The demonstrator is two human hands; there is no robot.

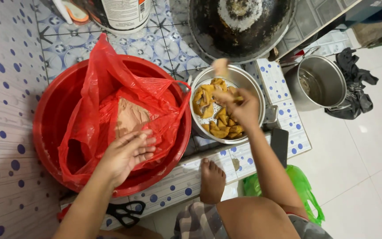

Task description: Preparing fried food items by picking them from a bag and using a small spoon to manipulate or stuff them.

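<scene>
My left hand (129,152) rests with fingers together on the red plastic bag (98,88) that lines a big red basin (51,113). Pale brown dough (131,117) shows inside the bag, just above my fingers. My right hand (239,108) reaches over a metal strainer bowl (248,79) filled with several golden fried pieces (208,102). Its fingers pinch something small and golden above the pile; what exactly is in the pinch is hard to make out. A blurred pale piece (220,67) hovers at the bowl's far rim.
A blackened wok (239,26) sits beyond the bowl. A white tub (122,15) stands at the top. A steel pot (317,82) and dark cloth (354,84) are on the floor right. Black scissors (127,212), my foot (212,179), a green bag (303,190) lie near.
</scene>
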